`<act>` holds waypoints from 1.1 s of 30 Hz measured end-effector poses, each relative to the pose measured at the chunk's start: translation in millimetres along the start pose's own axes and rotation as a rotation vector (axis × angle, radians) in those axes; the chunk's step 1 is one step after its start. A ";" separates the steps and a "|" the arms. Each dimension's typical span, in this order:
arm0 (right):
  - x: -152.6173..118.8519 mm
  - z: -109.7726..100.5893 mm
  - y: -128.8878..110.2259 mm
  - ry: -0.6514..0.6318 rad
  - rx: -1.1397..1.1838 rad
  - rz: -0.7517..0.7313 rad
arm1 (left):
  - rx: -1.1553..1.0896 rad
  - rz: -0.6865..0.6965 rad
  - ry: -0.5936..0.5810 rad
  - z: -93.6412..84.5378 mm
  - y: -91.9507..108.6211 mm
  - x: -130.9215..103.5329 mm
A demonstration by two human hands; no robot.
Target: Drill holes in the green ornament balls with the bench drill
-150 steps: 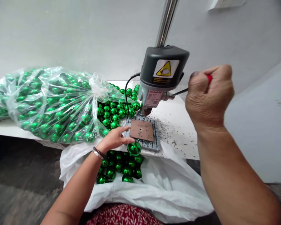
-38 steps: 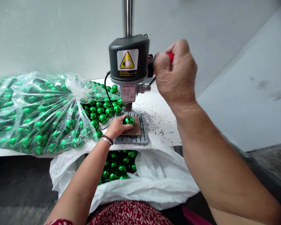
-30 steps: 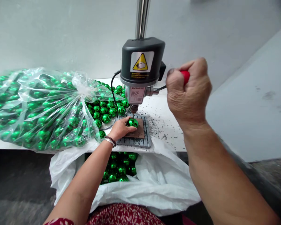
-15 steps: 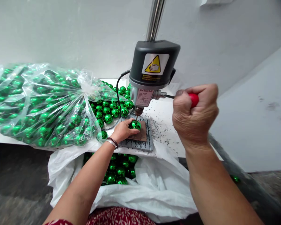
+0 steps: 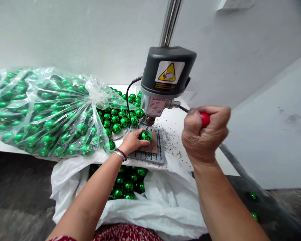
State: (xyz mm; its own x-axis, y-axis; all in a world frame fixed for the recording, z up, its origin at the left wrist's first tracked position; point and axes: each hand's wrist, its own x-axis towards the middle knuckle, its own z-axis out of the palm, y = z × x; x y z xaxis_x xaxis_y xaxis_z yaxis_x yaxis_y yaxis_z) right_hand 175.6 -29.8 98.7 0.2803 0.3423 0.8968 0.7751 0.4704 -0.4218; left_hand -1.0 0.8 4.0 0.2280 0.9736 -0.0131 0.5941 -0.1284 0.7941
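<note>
Between the thumb and fingers of my left hand (image 5: 133, 142) is a shiny green ball ornament (image 5: 146, 136), held on a brown board (image 5: 153, 147) over the grey base plate (image 5: 161, 157) of a small bench drill (image 5: 168, 72). The drill bit (image 5: 147, 128) points down at the ball's top; whether it has entered the ball I cannot tell. My right hand (image 5: 203, 135) is wrapped round the red knob (image 5: 205, 119) of the drill's feed lever (image 5: 183, 108), to the right of the drill head.
A clear plastic bag (image 5: 91, 92) full of green balls lies left on the white table (image 5: 175, 122). Loose green balls (image 5: 116, 128) sit beside the drill. Dark shavings dot the tabletop. An open white sack (image 5: 163, 201) of balls hangs in front. Two balls (image 5: 253, 196) lie on the floor.
My right hand has pulled the lever knob downward, and the lever now slopes more steeply. My left hand keeps the ball in place under the bit. The view has shifted slightly.
</note>
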 end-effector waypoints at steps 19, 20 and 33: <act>-22.1 0.7 7.3 0.059 -0.046 -0.180 | 0.027 0.011 0.007 -0.2 0.4 -0.6; -24.7 0.5 8.5 0.057 -0.051 -0.198 | 0.028 0.010 0.008 -0.3 0.5 -0.7; 39.9 7.9 -7.7 -0.060 0.024 0.030 | -0.024 0.043 0.067 1.0 6.7 -9.5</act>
State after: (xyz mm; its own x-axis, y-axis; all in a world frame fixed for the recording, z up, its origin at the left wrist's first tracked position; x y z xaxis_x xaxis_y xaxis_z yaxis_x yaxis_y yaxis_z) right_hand 176.3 -13.3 136.7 0.2686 0.4042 0.8744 0.7530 0.4779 -0.4522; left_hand 1.6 -9.5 8.9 0.2005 0.9778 0.0612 0.5664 -0.1667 0.8071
